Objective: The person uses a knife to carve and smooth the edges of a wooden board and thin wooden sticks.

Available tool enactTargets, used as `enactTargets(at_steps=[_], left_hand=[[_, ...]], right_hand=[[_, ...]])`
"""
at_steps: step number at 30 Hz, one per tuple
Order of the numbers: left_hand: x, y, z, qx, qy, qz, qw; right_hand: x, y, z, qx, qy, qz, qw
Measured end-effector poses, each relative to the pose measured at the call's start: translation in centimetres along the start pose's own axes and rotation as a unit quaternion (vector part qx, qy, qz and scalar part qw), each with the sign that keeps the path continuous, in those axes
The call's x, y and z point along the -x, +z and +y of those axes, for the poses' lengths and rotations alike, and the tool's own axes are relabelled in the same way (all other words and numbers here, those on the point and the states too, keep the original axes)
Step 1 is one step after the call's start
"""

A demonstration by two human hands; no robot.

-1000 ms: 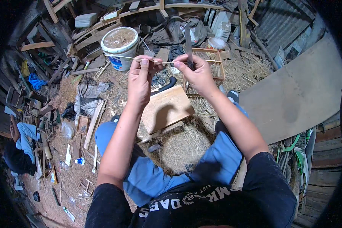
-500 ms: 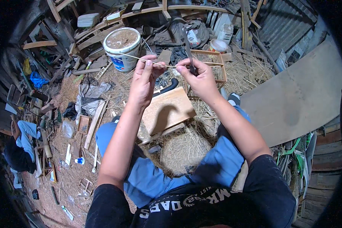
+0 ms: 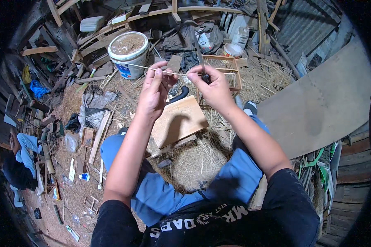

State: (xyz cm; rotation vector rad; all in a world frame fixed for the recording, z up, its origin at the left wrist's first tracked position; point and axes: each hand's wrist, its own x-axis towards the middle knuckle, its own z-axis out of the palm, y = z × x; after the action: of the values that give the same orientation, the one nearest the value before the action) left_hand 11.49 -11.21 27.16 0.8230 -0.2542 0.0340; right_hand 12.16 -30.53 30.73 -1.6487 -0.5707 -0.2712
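Observation:
Raised above my lap, my left hand [image 3: 151, 96] pinches a thin bamboo stick [image 3: 136, 66] that juts out to the left past its fingers. My right hand [image 3: 213, 91] grips a knife [image 3: 198, 53] by its dark handle, blade pointing up and away. Its thumb and fingertips also touch the stick, which runs on to the right behind the hand. Below both hands lies a pale wooden board [image 3: 187, 117], dusted with shavings, between my knees. A black curved handle [image 3: 179, 95] rests at the board's far edge. Behind my right hand stands a slatted wooden frame [image 3: 236, 78].
A white bucket [image 3: 128, 68] topped with shavings stands at the far left of my hands. On the right leans a large flat sheet [image 3: 317, 99]. Straw, shavings and wood strips [image 3: 99, 138] litter the floor. Another person [image 3: 20, 164] sits at the far left.
The whole view has shifted slightly left. My hands keep nearly the same pose on the stick and knife, with the knife tilted a little differently.

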Motion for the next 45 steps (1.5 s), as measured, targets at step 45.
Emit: enactTargets(at_steps=[45], left_hand=[[1.0,1.9,0.0,-0.174,0.076,0.042,0.981]], right_hand=[[0.7,1.5,1.9,-0.173,0.076,-0.043,0.981]])
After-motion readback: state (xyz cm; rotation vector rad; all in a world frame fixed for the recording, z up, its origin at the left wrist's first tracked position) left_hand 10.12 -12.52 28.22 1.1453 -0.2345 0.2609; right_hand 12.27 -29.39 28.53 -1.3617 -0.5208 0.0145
